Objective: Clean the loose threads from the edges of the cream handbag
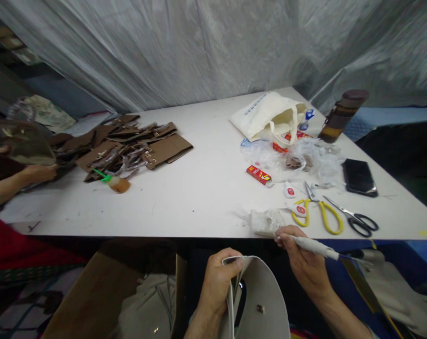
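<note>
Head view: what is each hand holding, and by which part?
Left hand: the pale flexible piece, by its upper edge. Right hand: the slim white tool, near its table-side end.

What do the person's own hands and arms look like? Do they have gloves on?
No gloves! The left hand and the right hand are both bare, and I can't see any rings or a watch. The forearms look bare too, as far as they show. A sliver of pale bluish cloth by the right arm may be a sleeve.
</note>
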`<state>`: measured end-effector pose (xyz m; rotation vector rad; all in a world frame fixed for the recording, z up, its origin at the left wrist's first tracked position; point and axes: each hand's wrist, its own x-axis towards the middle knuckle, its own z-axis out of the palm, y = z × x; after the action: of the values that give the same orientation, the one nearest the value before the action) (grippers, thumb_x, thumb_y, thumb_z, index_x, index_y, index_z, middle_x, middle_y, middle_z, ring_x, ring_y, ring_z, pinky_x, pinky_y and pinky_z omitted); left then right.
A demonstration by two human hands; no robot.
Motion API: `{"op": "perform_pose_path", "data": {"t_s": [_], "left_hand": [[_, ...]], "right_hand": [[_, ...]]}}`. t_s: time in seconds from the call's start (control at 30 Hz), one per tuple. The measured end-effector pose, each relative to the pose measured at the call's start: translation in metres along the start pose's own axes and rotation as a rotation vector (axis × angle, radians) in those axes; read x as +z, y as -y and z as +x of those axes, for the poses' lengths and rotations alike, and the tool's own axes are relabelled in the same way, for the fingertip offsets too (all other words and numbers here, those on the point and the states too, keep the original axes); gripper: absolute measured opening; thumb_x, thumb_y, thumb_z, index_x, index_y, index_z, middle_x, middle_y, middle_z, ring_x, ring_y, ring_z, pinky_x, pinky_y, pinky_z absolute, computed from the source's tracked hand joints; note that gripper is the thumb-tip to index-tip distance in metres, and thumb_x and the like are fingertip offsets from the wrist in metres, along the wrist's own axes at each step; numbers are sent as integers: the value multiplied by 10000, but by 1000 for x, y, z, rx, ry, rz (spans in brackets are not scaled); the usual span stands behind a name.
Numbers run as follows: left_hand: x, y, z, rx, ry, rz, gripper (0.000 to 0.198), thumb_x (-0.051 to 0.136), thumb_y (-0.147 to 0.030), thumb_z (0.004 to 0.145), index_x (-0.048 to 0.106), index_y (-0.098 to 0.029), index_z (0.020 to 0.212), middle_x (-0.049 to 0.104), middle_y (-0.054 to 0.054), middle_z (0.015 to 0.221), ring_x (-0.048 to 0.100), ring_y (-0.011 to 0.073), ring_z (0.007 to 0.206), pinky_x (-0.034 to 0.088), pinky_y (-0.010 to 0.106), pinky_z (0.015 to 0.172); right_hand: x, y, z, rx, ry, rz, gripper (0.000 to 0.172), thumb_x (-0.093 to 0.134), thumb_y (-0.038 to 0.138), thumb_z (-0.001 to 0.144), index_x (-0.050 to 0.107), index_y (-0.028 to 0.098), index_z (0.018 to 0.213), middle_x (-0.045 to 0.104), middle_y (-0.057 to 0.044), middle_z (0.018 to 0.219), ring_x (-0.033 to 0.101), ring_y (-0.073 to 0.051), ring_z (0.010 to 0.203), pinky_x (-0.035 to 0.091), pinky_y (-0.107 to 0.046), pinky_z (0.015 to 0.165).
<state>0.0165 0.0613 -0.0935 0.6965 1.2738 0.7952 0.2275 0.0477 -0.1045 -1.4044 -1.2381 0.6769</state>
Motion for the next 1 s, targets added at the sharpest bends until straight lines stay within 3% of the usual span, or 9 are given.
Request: {"op": "perform_pose_path", "data": {"t_s": [0.2,0.6,0.8,1.0], "left_hand": [[-6,1,-4,-56,50,-218,299,883,-325,638,684,-158,784,612,-20,593,513,111,526,383,228,545],[-18,7,17,-113,142,-278,362,928,-345,619,660,-158,777,627,-10,594,533,124,527,410,236,548],[-16,-1,18,-146,170,-295,392,966,-336,576,673,-140,749,646,7,595,539,120,528,412,233,547],[-18,-4,16,-164,208,-296,396,976,-337,581,685,-136,759,656,11,608,542,116,541,428,228,565]], "right_hand": [[-1,-1,17,-134,28,-158,241,544,393,1060,671,236,930,679,-32,852,634,-215,801,498,-322,737],[5,-18,23,-263,92,-240,178,562,327,1062,662,224,956,685,-29,868,642,-204,805,484,-335,771],[5,-4,13,-142,51,-77,204,552,358,1062,668,232,950,676,-16,842,625,-190,775,489,-307,734],[19,8,-4,32,259,188,301,530,393,1075,680,224,875,666,3,795,644,-163,766,503,-264,751]]}}
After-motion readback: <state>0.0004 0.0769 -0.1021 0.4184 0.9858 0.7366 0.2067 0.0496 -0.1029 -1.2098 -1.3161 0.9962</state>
